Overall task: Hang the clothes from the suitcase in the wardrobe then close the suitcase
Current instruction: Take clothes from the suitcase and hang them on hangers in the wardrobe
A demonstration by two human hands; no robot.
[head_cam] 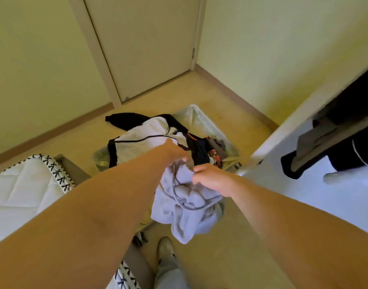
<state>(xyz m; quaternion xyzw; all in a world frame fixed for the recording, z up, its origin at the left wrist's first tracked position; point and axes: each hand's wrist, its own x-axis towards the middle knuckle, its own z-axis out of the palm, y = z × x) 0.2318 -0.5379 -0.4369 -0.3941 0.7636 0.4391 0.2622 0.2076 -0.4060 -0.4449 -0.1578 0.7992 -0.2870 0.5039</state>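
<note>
Head view: soft garment bunched over an open suitcase

White flat-panelled wardrobe stands at right. On the floor, the pale fabric-lined suitcase lies open, heaped with clothes. Above its near edge hangs a crumpled, fleecy lavender garment. The right hand pinches it with curled fingers; the blurred left hand grips its top.

Surface materials: the lavender garment is soft, matt, fleecy cloth, crumpled, threaded with a thin dark cord; the white garment is smoother cloth edged in dark trim; the suitcase shows a pale, wrinkled fabric lining; the mattress, white quilted cloth; the floor, smooth and matt; the door, flat matt finish; the wardrobe, smooth white panel.
</note>
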